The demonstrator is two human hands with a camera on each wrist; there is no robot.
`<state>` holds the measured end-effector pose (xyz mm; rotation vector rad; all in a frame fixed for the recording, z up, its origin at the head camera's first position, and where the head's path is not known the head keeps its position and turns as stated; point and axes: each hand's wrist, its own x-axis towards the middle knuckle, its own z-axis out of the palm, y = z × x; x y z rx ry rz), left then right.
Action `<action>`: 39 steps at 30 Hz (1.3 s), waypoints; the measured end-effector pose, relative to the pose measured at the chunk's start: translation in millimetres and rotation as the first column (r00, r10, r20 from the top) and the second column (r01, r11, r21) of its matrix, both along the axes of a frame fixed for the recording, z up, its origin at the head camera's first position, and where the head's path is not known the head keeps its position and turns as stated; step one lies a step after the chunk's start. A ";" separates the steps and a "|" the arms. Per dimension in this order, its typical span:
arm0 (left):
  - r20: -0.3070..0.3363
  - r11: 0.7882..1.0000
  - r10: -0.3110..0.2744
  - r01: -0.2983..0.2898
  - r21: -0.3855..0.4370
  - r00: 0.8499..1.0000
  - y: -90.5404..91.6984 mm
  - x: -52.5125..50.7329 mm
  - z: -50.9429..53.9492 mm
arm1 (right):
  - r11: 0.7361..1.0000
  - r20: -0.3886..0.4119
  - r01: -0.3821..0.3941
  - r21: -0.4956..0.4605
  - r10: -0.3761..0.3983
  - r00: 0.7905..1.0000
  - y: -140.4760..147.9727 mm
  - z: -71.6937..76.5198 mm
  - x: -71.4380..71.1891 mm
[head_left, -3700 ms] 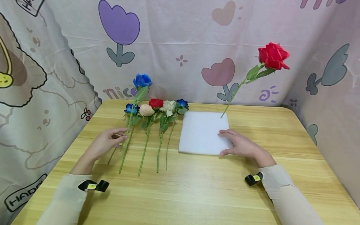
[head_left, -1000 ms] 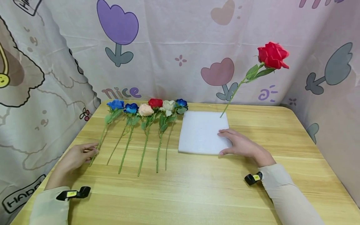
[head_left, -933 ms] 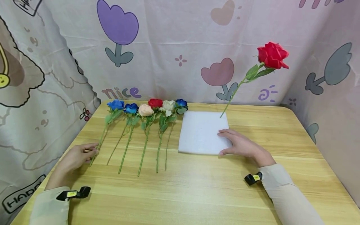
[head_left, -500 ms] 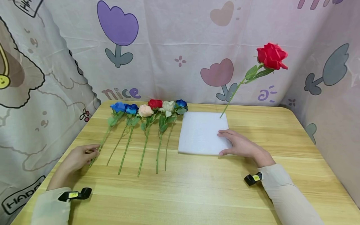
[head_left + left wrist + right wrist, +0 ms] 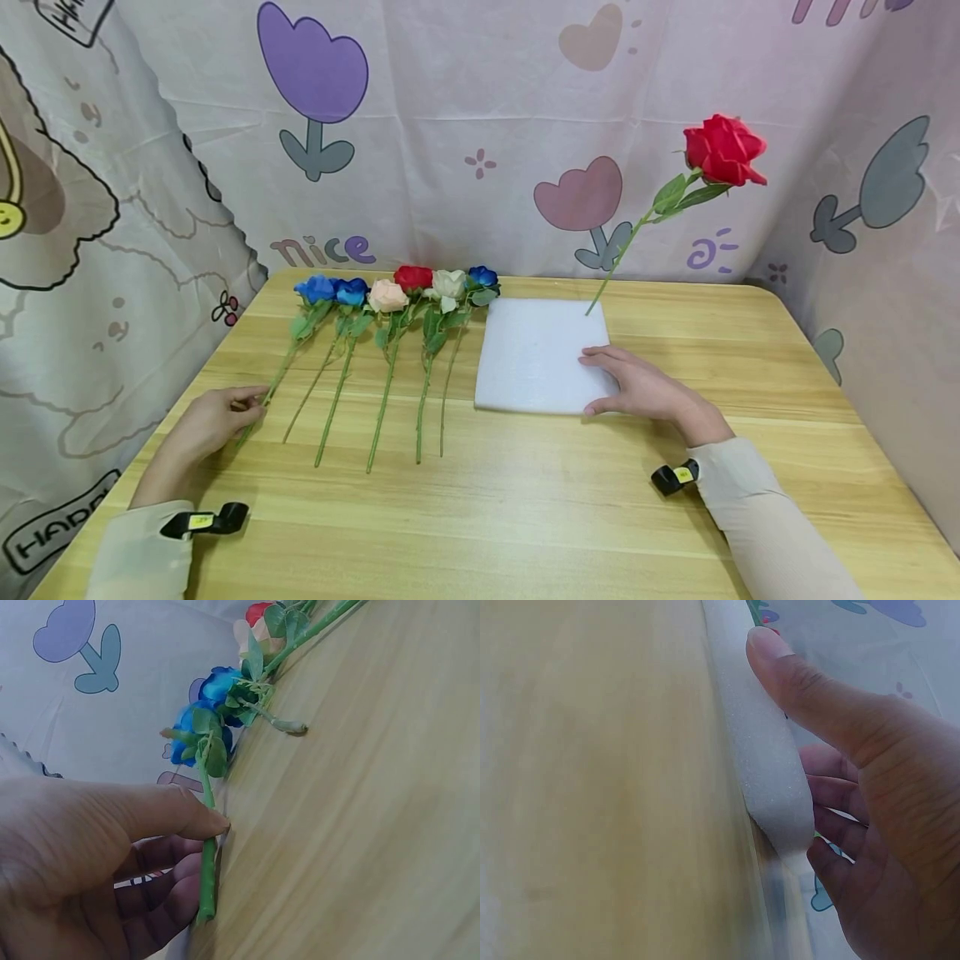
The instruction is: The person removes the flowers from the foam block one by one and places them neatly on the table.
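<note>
My left hand (image 5: 213, 421) pinches the lower stem of a blue rose (image 5: 316, 288) between thumb and fingers. That rose lies at the left end of a row, its head against another blue rose (image 5: 351, 292). In the left wrist view the thumb (image 5: 187, 814) crosses the green stem (image 5: 208, 866). On the right, my right hand (image 5: 645, 385) rests on the right side of a white foam block (image 5: 536, 354), fingers extended over it and thumb by its front corner. A tall red rose (image 5: 724, 150) stands tilted to the right at the foam's far right corner.
Between the blue roses and the foam lie a peach rose (image 5: 388, 296), a red rose (image 5: 413, 277), a white rose (image 5: 448, 285) and a dark blue rose (image 5: 483, 277), stems toward me. A printed curtain (image 5: 450, 83) hangs behind the wooden table (image 5: 480, 517).
The left hand has lowered the blue rose from upright to lying at the row's left end. Lately its head shifted slightly right, against its neighbour. The right hand has stayed on the foam.
</note>
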<state>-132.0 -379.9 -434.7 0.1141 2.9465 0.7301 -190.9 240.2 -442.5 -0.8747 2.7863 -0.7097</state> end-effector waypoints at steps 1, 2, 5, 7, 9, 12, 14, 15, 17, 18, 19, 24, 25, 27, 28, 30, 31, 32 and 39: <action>0.000 1.000 -0.001 0.001 -0.001 1.000 0.1 0.0 0.2 | 1.000 0.000 0.000 0.001 0.000 1.000 -0.2 0.2 -0.1; 0.000 1.000 0.002 -0.002 -0.004 1.000 0.2 0.0 0.3 | 1.000 -0.002 0.001 0.003 -0.001 1.000 -0.1 0.1 0.0; -0.008 1.000 0.000 0.000 -0.006 1.000 0.2 -0.1 0.0 | 1.000 -0.002 0.002 0.005 -0.002 1.000 -0.3 0.2 0.0; -0.015 1.000 -0.003 0.003 -0.001 1.000 -0.1 -0.1 -0.1 | 1.000 -0.002 0.001 0.008 -0.001 1.000 -0.3 0.0 0.0; -0.024 1.000 -0.005 0.005 0.007 1.000 -1.0 -0.1 -0.3 | 1.000 -0.001 0.001 0.008 -0.001 1.000 -0.4 -0.1 -0.1; -0.025 1.000 0.003 -0.002 0.023 1.000 -2.2 0.6 -0.9 | 1.000 -0.001 0.000 0.008 0.000 1.000 -0.5 -0.5 -0.3; -0.022 0.999 0.005 -0.004 0.033 1.000 -2.9 1.0 -1.4 | 1.000 -0.003 0.000 0.007 0.000 1.000 -0.5 -0.8 -0.6; -0.021 0.999 0.005 -0.004 0.034 1.000 -3.1 1.3 -1.8 | 1.000 -0.003 0.000 0.008 0.000 1.000 -0.5 -1.0 -0.7; -0.013 0.999 0.014 -0.013 0.045 1.000 -3.4 1.6 -2.5 | 1.000 -0.004 0.000 0.009 0.000 1.000 -0.4 -1.4 -0.9; -0.011 0.999 0.016 -0.016 0.049 1.000 -3.5 1.7 -2.4 | 1.000 -0.005 0.001 0.010 -0.001 1.000 -0.4 -1.4 -1.0; -0.009 0.999 0.018 -0.018 0.050 1.000 -3.7 1.6 -2.7 | 1.000 -0.005 0.001 0.011 -0.001 1.000 -0.4 -1.4 -1.0; -0.011 0.998 0.026 -0.025 0.058 1.000 -3.2 1.9 -2.8 | 1.000 -0.006 0.002 0.011 -0.002 1.000 -0.6 -1.2 -0.9; -0.012 0.998 0.028 -0.027 0.059 1.000 -2.9 2.0 -3.0 | 1.000 -0.006 0.002 0.011 -0.002 1.000 -0.6 -1.1 -0.9; -0.012 0.998 0.028 -0.028 0.062 1.000 -2.8 2.2 -3.1 | 1.000 -0.004 0.002 0.010 -0.002 1.000 -0.8 -0.7 -0.9; -0.013 0.998 0.029 -0.028 0.063 0.999 -2.8 2.2 -3.2 | 1.000 -0.005 0.002 0.010 -0.002 1.000 -0.8 -0.6 -1.0; -0.015 0.998 0.030 -0.029 0.064 0.999 -2.6 2.2 -3.3 | 1.000 -0.004 0.000 0.009 0.000 1.000 -0.6 -0.6 -1.1; -0.017 0.997 0.030 -0.029 0.065 0.999 -2.5 2.3 -3.2 | 1.000 -0.004 -0.001 0.008 0.001 1.000 -0.6 -0.6 -1.1; -0.018 0.997 0.031 -0.030 0.067 0.999 -2.3 2.3 -3.2 | 1.000 -0.003 -0.001 0.007 0.002 1.000 -0.5 -0.6 -1.2; -0.033 0.994 0.041 -0.037 0.105 0.999 -2.3 3.2 -2.6 | 1.000 0.007 0.000 0.001 0.000 1.000 0.1 -0.5 -1.3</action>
